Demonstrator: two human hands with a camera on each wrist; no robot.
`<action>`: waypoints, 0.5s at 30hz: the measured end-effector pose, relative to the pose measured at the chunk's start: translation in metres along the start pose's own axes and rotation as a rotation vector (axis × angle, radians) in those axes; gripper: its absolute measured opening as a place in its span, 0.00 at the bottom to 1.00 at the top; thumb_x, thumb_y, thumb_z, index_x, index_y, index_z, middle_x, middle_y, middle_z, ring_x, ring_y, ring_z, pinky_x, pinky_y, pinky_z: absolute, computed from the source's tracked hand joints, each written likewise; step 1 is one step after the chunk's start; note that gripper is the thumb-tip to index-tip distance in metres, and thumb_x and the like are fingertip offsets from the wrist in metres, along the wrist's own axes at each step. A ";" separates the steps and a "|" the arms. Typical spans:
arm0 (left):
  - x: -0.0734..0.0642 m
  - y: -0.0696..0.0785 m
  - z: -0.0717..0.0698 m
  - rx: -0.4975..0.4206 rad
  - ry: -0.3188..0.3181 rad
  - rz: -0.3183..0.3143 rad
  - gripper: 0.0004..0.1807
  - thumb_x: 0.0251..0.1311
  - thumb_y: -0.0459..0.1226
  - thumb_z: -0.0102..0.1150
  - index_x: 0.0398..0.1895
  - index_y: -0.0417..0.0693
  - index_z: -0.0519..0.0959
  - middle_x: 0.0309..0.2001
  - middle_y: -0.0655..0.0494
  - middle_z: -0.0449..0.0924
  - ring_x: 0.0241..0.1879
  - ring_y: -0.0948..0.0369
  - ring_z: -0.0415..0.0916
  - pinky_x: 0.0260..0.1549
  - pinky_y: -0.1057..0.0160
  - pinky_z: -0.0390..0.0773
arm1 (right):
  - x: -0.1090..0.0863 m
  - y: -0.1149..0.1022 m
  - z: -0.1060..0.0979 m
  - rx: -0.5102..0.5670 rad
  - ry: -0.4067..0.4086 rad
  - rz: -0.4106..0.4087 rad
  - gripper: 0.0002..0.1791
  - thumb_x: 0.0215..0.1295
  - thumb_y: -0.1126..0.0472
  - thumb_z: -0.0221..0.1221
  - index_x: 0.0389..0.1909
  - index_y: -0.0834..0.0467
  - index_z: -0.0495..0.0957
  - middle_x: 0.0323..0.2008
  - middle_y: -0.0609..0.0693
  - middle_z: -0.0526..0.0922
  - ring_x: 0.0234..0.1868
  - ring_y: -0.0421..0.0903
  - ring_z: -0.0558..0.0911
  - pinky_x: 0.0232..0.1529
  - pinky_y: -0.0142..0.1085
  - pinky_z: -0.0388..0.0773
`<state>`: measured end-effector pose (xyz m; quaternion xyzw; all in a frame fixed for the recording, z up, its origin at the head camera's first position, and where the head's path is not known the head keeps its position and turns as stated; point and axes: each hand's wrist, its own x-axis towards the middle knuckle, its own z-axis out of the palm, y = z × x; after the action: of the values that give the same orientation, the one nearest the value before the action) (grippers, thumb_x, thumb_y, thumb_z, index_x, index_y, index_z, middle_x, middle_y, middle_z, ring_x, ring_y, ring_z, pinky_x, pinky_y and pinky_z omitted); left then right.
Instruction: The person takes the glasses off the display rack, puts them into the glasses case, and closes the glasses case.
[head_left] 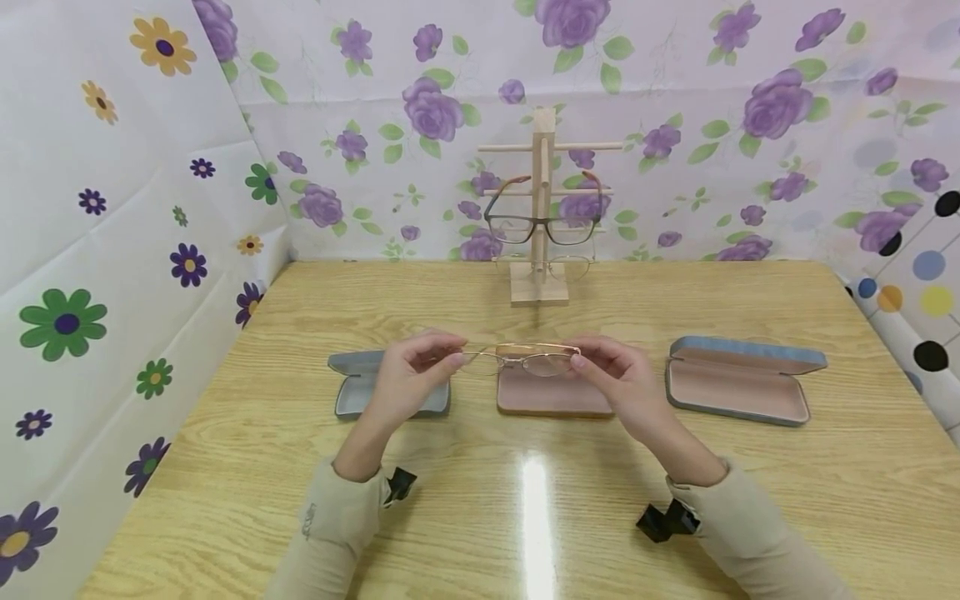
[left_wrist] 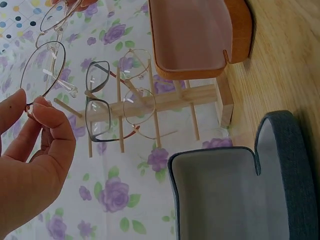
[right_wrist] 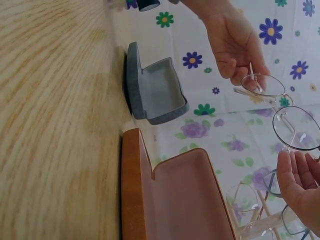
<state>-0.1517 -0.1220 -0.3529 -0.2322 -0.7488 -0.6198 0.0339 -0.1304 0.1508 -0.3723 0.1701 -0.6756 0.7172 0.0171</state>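
A pair of thin metal-rimmed eyeglasses (head_left: 512, 361) is held up above the table between both hands. My left hand (head_left: 408, 375) pinches one end of the frame between thumb and fingers, as the left wrist view shows close to the rim (left_wrist: 64, 55). At the other end my right hand (head_left: 622, 379) grips the frame near the hinge. The temples show behind the lenses; I cannot tell whether they are fully folded. Just beyond and below the eyeglasses stands an opened brown glasses case (right_wrist: 187, 195) with pink lining, partly hidden by the right hand in the head view.
An opened grey-blue case (head_left: 356, 396) lies to the left, and an opened blue case (head_left: 738, 387) with pink lining to the right. Farther back stands a wooden rack (head_left: 543, 129), holding dark-framed glasses (head_left: 540, 221) above thin-rimmed ones (left_wrist: 154, 102). Patterned cloth (head_left: 322, 125) hangs behind the table.
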 end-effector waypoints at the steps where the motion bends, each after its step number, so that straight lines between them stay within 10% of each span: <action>1: 0.000 0.000 -0.001 0.007 0.001 -0.002 0.10 0.56 0.26 0.57 0.41 0.31 0.79 0.38 0.46 0.77 0.34 0.62 0.75 0.34 0.65 0.77 | 0.000 0.001 0.001 -0.003 -0.002 0.010 0.17 0.64 0.66 0.54 0.48 0.75 0.71 0.37 0.46 0.82 0.36 0.45 0.81 0.43 0.34 0.76; 9: -0.004 0.012 -0.005 0.015 0.007 -0.023 0.09 0.55 0.21 0.54 0.40 0.26 0.77 0.36 0.43 0.77 0.30 0.65 0.73 0.30 0.69 0.76 | 0.003 0.004 0.006 -0.035 -0.031 0.079 0.16 0.65 0.65 0.53 0.48 0.73 0.73 0.37 0.48 0.81 0.35 0.45 0.81 0.42 0.35 0.77; 15: -0.007 -0.010 -0.012 0.005 0.008 -0.040 0.10 0.57 0.27 0.57 0.41 0.31 0.79 0.37 0.41 0.77 0.30 0.63 0.74 0.29 0.67 0.76 | 0.006 0.009 0.012 0.006 -0.058 0.074 0.15 0.65 0.67 0.52 0.47 0.75 0.72 0.36 0.52 0.81 0.36 0.47 0.81 0.40 0.39 0.78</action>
<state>-0.1526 -0.1368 -0.3612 -0.2146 -0.7549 -0.6193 0.0250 -0.1355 0.1376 -0.3786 0.1655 -0.6795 0.7142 -0.0296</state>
